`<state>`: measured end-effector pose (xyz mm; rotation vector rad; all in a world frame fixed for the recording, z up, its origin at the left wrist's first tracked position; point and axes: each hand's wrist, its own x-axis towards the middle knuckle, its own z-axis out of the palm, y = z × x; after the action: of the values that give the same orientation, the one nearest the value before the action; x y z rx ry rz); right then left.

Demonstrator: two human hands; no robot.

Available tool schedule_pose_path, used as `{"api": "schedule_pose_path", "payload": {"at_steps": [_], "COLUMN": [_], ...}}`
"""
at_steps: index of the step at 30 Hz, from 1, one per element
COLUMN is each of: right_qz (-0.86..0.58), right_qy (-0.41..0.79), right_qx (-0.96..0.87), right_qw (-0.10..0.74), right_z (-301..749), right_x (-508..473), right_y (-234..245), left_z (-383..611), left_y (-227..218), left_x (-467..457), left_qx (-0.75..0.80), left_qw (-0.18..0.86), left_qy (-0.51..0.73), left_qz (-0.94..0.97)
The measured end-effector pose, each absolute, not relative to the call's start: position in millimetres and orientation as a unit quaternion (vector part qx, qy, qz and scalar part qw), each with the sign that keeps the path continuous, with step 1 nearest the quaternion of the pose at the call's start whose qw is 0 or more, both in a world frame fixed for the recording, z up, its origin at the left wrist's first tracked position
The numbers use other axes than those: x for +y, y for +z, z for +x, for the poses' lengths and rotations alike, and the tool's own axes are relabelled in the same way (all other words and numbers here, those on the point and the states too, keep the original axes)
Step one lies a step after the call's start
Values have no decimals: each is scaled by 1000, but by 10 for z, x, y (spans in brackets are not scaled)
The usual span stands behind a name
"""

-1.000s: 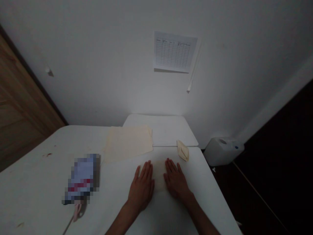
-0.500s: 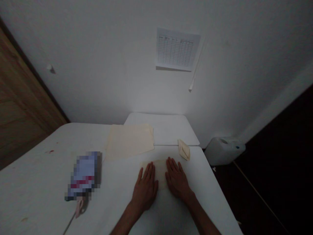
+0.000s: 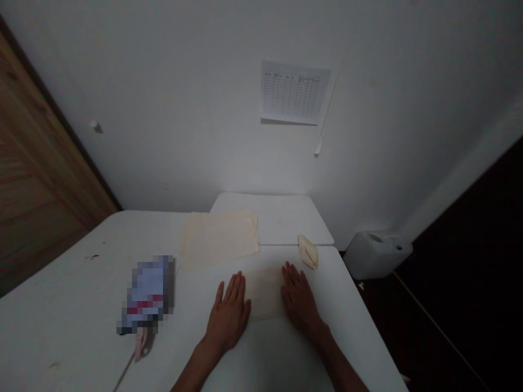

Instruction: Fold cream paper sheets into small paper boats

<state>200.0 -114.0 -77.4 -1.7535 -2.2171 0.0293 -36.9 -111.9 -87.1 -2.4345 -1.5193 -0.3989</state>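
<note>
A thin, cream-coloured rectangular sheet [image 3: 265,296] lies flat on the white table [image 3: 278,359] in front of me. Along its left edge rests my left hand [image 3: 229,310], palm down with the fingers stretched out. My right hand [image 3: 300,299] lies flat over the sheet's right end, fingers extended and slightly apart. Just beyond the right hand is a small folded piece of the same cream colour [image 3: 308,252]. Larger cream sheets [image 3: 220,239] lie overlapping farther back, to the left. Whatever part of the sheet is under my palms is hidden.
On the left lies a blurred-out bluish item [image 3: 147,288] with a cord or stick below it. A white plastic jug [image 3: 378,255] stands on the dark floor right of the table. A printed chart [image 3: 292,93] hangs on the wall; a wooden door [image 3: 49,141] is at far left.
My left hand has slid left to the sheet's edge, uncovering more of it. The right hand has stayed nearly in place, and the view has tilted up slightly.
</note>
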Motion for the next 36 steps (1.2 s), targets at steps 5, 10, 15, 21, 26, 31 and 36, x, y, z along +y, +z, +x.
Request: {"api": "schedule_pose_path", "payload": {"at_steps": [5,10,15,21,26,31,36], "right_qz": [-639,-627,-632,-666,-671,-672,-672], "right_qy": [-2,11,-4,18,46,68,81], "right_qx": [-724,-722,-713,-674,-662,-649,-632], "right_qw": [261,291,304,318,332,350,378], "right_z": [2042,1976,1983,2021,2009,2008,2020], "right_x": [-1368,-1602,-1543,-1271,-1018,-853,-827], "right_y": [-776,-739,-768,-819,-803,-783,-811], "left_z": [-370,-357,-333,-295,-214,-202,-216], "left_y": [-766,-682,-576,-538,-511,-511,-643], "left_x": [-1056,-963,-959,-858,-780,-705,-559], "left_qx": [-508,-430,-438,-515,-570,-610,-597], "left_qw": [103,20,-47,-80,-141,-203,-154], "left_qy": [-176,-178,-188,-192,-194,-205,-252], "left_qz": [-837,-885,-878,-831,-786,-737,-746]}}
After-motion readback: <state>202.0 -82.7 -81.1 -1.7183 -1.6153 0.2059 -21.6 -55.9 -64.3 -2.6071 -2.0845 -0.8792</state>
